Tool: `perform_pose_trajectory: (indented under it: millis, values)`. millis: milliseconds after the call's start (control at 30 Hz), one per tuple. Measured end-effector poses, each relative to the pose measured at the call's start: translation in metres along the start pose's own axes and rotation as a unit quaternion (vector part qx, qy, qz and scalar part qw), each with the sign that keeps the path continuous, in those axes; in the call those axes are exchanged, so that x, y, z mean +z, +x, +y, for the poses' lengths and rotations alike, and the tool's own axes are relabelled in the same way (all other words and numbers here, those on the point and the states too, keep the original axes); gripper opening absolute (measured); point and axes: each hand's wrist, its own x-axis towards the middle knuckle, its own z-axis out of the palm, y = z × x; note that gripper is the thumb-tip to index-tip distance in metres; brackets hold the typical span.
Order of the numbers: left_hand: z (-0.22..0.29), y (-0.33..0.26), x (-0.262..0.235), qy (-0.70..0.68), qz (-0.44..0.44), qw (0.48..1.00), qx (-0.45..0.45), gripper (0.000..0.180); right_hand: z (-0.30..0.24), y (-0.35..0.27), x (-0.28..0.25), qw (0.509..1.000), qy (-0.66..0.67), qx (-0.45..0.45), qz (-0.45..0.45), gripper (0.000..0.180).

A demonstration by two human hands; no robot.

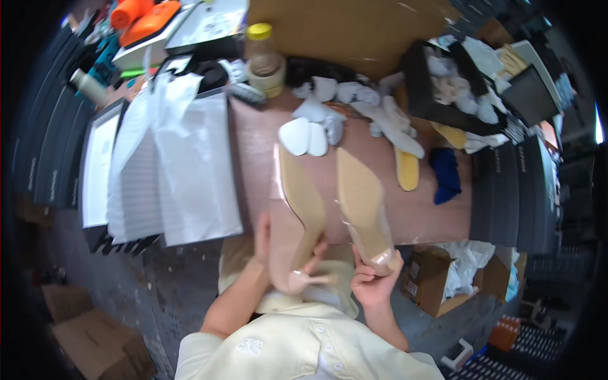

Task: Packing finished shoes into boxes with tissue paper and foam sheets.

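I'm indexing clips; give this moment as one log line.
Left hand: holding beige high-heeled shoe | Right hand: holding second high-heeled shoe at heel | Soles: facing camera | White pads: on tabletop

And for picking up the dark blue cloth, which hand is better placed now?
Probably the right hand: it is nearer the dark blue cloth. The left hand, farther away, holds one shoe. The right would first have to release the other shoe.

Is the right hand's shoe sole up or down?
Sole up: this high-heeled shoe shows its tan outsole; the right hand grips its heel end.
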Motion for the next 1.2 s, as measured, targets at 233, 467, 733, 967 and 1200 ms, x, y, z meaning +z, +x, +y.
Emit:
perform_pose_trajectory:
  millis: [233,467,733,967,1200]
  values:
    - [0.047,-0.003,0.006,0.387,0.275,0.869,0.137,0.06,-0.017,0.03,0.023,0.974,-0.159,-0.136,0.088,0.055]
    - [0.062,-0.004,-0.003,0.71,0.47,0.511,0.121,0.041,-0.073,0.054,0.042,0.439,-0.75,-0.446,0.214,0.032]
    - [0.03,0.012,0.034,0.817,0.399,0.179,0.375,0.052,-0.13,0.161,0.115,-0.044,-0.834,-0.535,0.127,0.027]
    - [-0.051,-0.001,0.004,0.723,0.294,0.605,0.159,0.027,-0.235,0.101,0.154,0.213,-0.869,-0.445,0.04,0.036]
    - [-0.064,0.009,0.01,0.731,0.202,0.606,0.24,0.023,-0.233,0.052,0.191,0.34,-0.904,-0.26,-0.007,0.019]
